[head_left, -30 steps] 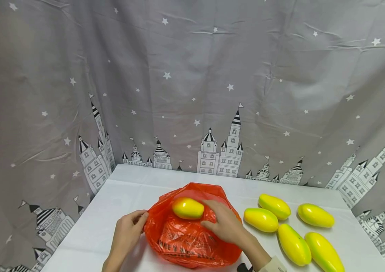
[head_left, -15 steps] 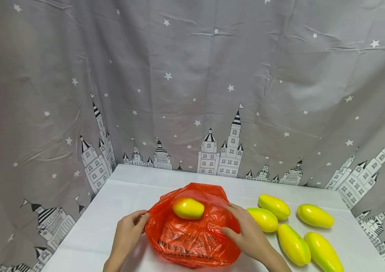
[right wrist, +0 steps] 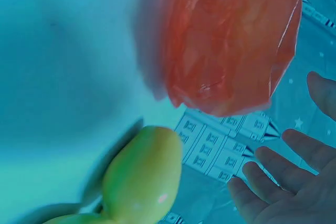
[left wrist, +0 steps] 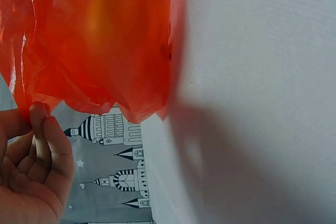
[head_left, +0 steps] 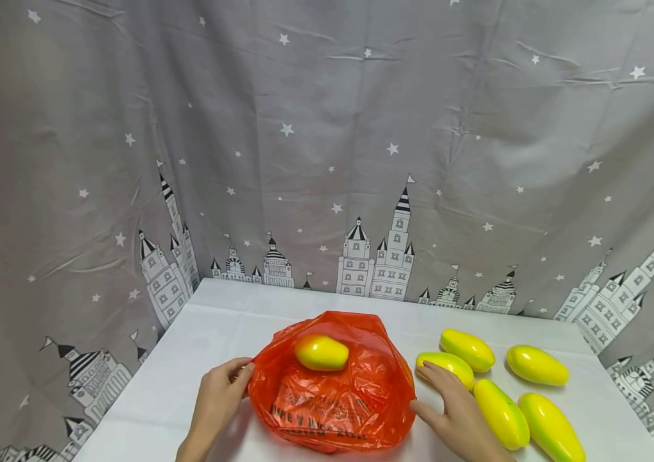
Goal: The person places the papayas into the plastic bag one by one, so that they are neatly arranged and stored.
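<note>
A thin red plastic bag (head_left: 321, 410) with dark lettering lies open-mouthed on the white table, and one yellow mango (head_left: 321, 353) is inside it. My left hand (head_left: 215, 394) pinches the bag's left rim; in the left wrist view the fingertips of that hand (left wrist: 39, 163) grip the red film (left wrist: 105, 40). To the right of the bag, my right hand (head_left: 459, 414) holds nothing. Its thumb is right at the bag's right rim, and its fingertips overlap the nearest loose mango (head_left: 447, 367). The right wrist view shows the right hand (right wrist: 294, 182) with fingers spread, a mango (right wrist: 144, 174) beside it.
More yellow-green mangoes lie right of the bag: one behind (head_left: 468, 350), one at far right (head_left: 537, 366) and two nearer me, including the front right mango (head_left: 552, 427). A grey curtain (head_left: 315, 141) printed with castles and stars hangs behind the white table (head_left: 153, 398).
My right hand has drawn out of the bag and moved right, to the nearest loose mango. The mango inside stays where it was, and my left hand keeps its hold on the rim.
</note>
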Tool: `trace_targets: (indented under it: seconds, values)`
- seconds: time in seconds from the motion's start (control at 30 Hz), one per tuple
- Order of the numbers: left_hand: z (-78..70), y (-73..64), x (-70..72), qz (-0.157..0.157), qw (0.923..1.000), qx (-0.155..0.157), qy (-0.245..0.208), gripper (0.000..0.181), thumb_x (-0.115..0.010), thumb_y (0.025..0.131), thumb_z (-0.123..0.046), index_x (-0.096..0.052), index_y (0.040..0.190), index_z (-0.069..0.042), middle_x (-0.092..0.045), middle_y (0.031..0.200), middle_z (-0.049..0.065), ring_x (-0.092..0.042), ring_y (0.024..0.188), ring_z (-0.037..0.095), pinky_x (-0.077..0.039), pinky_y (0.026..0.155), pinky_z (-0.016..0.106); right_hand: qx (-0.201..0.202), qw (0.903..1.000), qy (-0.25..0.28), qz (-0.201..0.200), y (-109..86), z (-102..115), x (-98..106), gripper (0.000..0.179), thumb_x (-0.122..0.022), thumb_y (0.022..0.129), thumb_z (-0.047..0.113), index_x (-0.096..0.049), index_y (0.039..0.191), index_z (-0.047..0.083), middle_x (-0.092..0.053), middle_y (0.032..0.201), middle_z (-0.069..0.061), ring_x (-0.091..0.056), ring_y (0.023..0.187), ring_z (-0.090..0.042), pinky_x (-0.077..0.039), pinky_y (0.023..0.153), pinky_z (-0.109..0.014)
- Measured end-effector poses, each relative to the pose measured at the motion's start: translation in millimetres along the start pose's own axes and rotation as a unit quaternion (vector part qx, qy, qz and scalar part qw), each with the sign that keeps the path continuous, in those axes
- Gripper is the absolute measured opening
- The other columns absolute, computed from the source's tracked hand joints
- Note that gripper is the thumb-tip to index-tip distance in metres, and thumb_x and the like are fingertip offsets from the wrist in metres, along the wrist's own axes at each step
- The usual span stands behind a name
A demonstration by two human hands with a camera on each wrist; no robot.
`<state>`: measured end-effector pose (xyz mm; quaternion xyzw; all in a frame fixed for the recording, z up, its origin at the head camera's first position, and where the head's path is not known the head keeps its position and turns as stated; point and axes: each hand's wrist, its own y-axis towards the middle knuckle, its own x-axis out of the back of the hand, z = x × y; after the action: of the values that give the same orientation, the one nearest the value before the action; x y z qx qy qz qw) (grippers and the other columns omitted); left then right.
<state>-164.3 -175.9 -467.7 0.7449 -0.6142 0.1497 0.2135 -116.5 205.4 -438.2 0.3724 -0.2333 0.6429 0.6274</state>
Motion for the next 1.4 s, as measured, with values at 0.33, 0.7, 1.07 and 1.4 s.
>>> trace_targets:
  seconds: [0.33,0.7,1.07,1.4]
  values:
    - [0.2,-1.0,1.3,0.007,1.0,0.0,-0.001,0.021,-0.063,0.097,-0.011,-0.071,0.109,0.004,-0.071,0.08,0.005,-0.065,0.065,0.012,-0.054,0.057,0.023,-0.083,0.9961,-0.007,0.029,-13.7,-18,11,0.066,-0.077,0.085,0.04,-0.055,0.139,0.009,-0.05,0.143,-0.015,-0.045,0.131,-0.039,-0.038,0.103,-0.062]
    - [-0.5,-3.7,0.7,0.022,0.9996,0.004,-0.019,0.028,-0.065,0.097,-0.014,-0.068,0.113,0.008,-0.07,0.078,0.005,-0.066,0.065,0.013,-0.056,0.057,0.024,-0.107,0.9936,-0.024,0.027,-23.4,-47,31,0.066,-0.073,0.089,0.038,-0.052,0.139,0.0,-0.048,0.142,-0.024,-0.042,0.13,-0.046,-0.034,0.105,-0.064]
    - [-0.9,-4.7,3.7,0.015,0.9998,-0.006,0.007,0.027,-0.067,0.095,-0.013,-0.069,0.113,0.007,-0.068,0.073,0.002,-0.06,0.059,0.013,-0.049,0.052,0.023,-0.107,0.9933,-0.042,-0.009,-31.0,-79,42,0.076,-0.07,0.092,0.035,-0.035,0.146,-0.005,-0.034,0.146,-0.034,-0.037,0.128,-0.053,-0.029,0.102,-0.069]
    - [-0.1,-6.0,7.4,0.011,0.9999,-0.005,0.012,0.024,-0.066,0.095,-0.01,-0.07,0.112,0.007,-0.066,0.071,0.002,-0.059,0.059,0.013,-0.048,0.052,0.023,-0.167,0.9841,-0.048,0.035,-26.8,-91,42,0.083,-0.068,0.092,0.039,-0.029,0.149,-0.007,-0.025,0.148,-0.038,-0.029,0.131,-0.056,-0.024,0.105,-0.069]
